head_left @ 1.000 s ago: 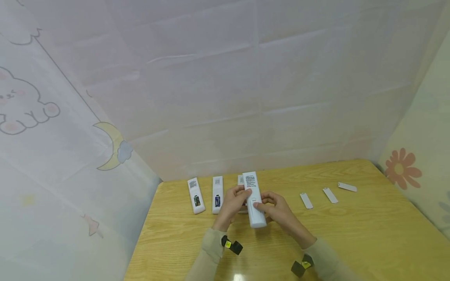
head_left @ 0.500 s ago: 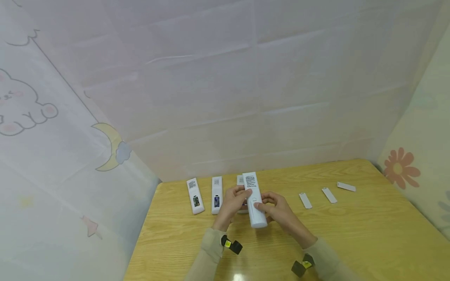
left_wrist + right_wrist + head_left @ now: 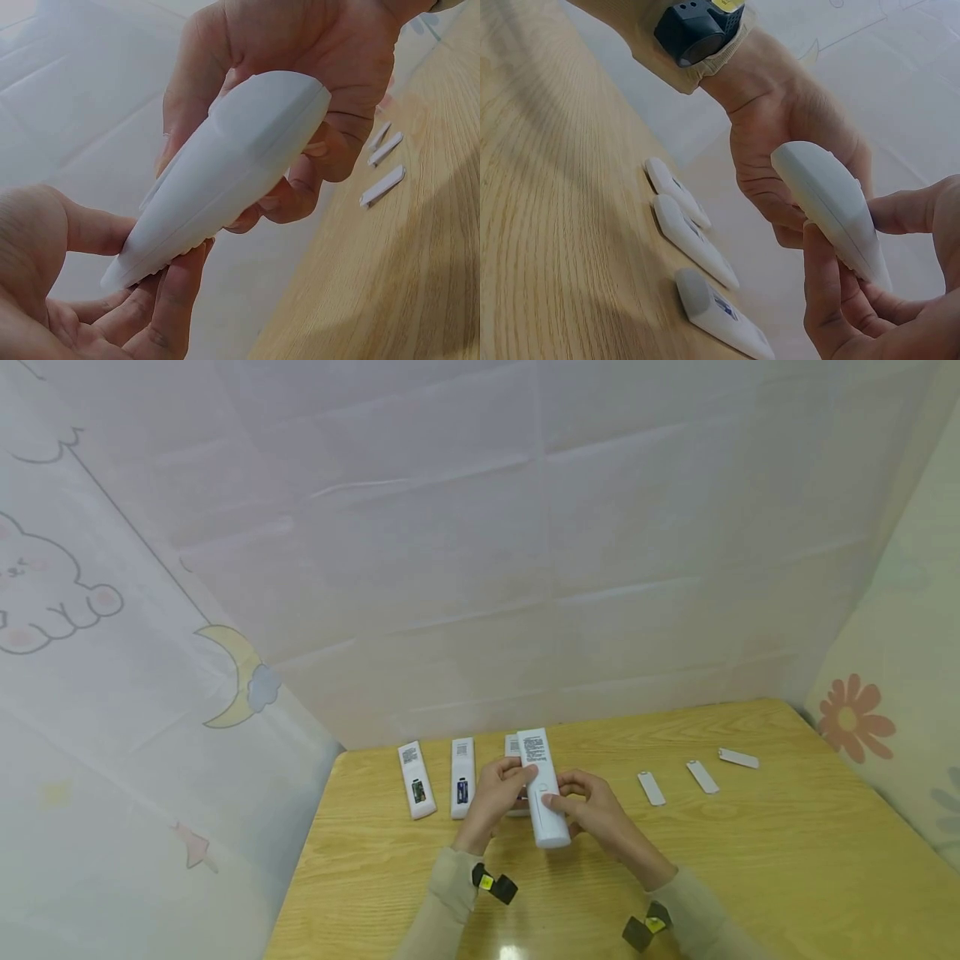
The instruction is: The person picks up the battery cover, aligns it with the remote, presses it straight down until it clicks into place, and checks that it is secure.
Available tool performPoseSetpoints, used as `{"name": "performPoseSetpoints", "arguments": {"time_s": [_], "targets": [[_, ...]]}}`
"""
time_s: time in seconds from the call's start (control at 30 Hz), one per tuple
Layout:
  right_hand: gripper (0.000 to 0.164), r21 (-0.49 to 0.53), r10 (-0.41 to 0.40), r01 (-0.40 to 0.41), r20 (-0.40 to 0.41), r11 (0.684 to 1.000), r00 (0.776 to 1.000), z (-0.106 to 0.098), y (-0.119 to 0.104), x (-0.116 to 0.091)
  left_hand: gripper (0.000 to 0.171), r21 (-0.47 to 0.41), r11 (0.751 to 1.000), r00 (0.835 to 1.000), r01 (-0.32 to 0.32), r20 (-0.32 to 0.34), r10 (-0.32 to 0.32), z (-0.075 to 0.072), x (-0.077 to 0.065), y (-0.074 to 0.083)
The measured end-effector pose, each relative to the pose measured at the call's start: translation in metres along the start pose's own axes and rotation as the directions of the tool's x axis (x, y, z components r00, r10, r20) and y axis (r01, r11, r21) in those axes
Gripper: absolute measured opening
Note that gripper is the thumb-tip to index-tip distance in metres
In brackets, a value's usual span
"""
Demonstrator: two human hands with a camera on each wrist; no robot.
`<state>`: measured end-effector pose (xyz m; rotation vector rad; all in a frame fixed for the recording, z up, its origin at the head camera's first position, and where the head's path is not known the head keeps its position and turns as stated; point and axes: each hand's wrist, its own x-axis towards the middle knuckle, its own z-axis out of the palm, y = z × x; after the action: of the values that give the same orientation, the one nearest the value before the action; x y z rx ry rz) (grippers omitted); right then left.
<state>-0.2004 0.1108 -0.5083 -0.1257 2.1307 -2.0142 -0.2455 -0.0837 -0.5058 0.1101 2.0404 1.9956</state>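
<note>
A white remote control (image 3: pixel 553 833) is held up over the table, its printed back facing up. My left hand (image 3: pixel 491 797) grips its left side, thumb on the back and fingers beneath, as the left wrist view also shows. From the other side my right hand (image 3: pixel 603 818) holds it, thumb pressing on the battery cover area near the lower end. In the left wrist view a thin white edge (image 3: pixel 159 180) stands out slightly from the remote's back by the right hand. The remote's button side faces down, between the fingertips.
Three white remotes lie face down behind the left hand: the left one (image 3: pixel 410 760), the middle one (image 3: pixel 462 756) and one partly hidden (image 3: pixel 512 746). Their battery compartments are uncovered. Three loose battery covers (image 3: pixel 652 788) lie on the wooden table (image 3: pixel 787 860) at right. A fabric backdrop (image 3: pixel 420 577) rises behind.
Both hands keep their grip on the remote with almost no movement. The whole view has shifted very slightly.
</note>
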Motion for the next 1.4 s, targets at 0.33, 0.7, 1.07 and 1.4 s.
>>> {"name": "performPoseSetpoints", "arguments": {"time_s": [0.33, 0.7, 1.07, 1.4], "targets": [[0.040, 0.002, 0.020, -0.020, -0.014, 1.000, 1.000, 0.004, 0.002, 0.003, 0.048, 0.000, 1.000, 1.000, 0.000, -0.006, 0.000, -0.004, 0.000, 0.000], [0.046, 0.018, -0.013, 0.012, 0.068, 1.000, 0.998, 0.007, 0.001, 0.005, 0.052, 0.004, 1.000, 1.000, 0.000, -0.028, 0.000, -0.010, -0.001, -0.001], [0.050, 0.034, -0.044, 0.039, 0.157, 0.999, 0.987, 0.016, 0.003, 0.006, 0.055, 0.034, 0.999, 0.996, -0.005, -0.094, 0.008, -0.029, -0.006, -0.001], [0.050, 0.004, -0.096, 0.098, 0.241, 0.995, 0.966, 0.022, 0.004, 0.001, 0.051, -0.012, 1.000, 0.992, -0.013, -0.124, 0.011, -0.045, -0.009, 0.000]]}}
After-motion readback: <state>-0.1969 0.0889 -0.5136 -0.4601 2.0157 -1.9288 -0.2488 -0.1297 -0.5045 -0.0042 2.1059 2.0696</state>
